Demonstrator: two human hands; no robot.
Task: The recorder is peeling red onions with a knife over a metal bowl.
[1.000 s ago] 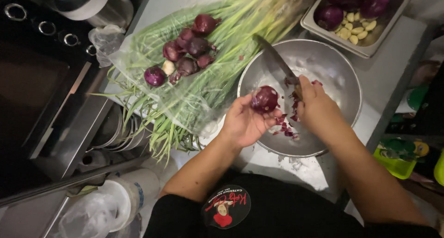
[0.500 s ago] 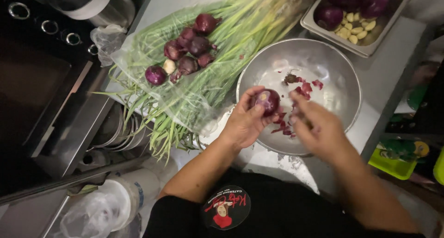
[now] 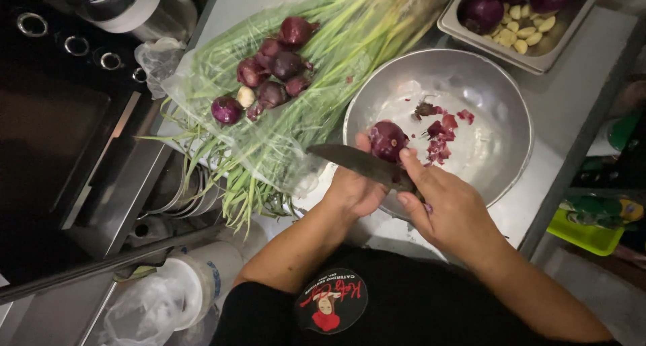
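Two bare hands work over a steel bowl (image 3: 498,104) on a grey counter (image 3: 572,70), seen from above. The left hand (image 3: 356,188) is curled shut around a red onion (image 3: 388,139), holding it at the bowl's near rim, with the onion showing past the fingertips. The right hand (image 3: 447,208) is closed on the handle of a knife (image 3: 356,163), whose dark blade runs leftward across the left hand, just below the onion and close against it. Purple peel scraps (image 3: 441,134) lie in the bowl just beyond the onion. The step in hand looks like peeling or trimming the onion; the next move would call for setting the blade edge carefully at the skin, clear of the left fingers. Left of the bowl, more red onions (image 3: 269,77) and one pale garlic clove sit on a bundle of green onions (image 3: 323,57) in a clear bag. A steel tray (image 3: 538,57) at upper right holds onions and garlic cloves. A dark stove (image 3: 54,117) stands at far left, well apart from the hands.
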